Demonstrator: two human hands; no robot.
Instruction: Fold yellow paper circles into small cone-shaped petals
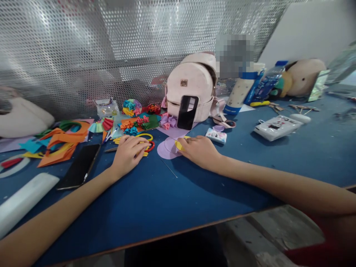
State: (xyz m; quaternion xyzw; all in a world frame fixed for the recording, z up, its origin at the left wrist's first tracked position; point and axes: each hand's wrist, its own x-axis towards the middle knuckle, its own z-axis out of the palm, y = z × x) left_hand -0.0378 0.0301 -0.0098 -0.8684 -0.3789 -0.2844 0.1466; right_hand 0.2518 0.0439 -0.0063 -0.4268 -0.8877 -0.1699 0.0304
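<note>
My left hand [128, 154] rests on the scissors with red and yellow handles [150, 146], its fingers curled over them; whether it grips them is unclear. My right hand [198, 149] lies over the right edge of some round purple paper pieces [167, 149], its fingers bent around a small yellow piece [180, 144]. A thin wire or stick [170, 169] lies on the blue table just in front of the purple circles.
A white backpack [190, 83] with a phone [188, 112] leaning on it stands behind. Coloured paper [59, 142] and another phone [80, 167] lie left. Right are a tissue pack [216, 136], a white packet [276, 127] and bottles [272, 79].
</note>
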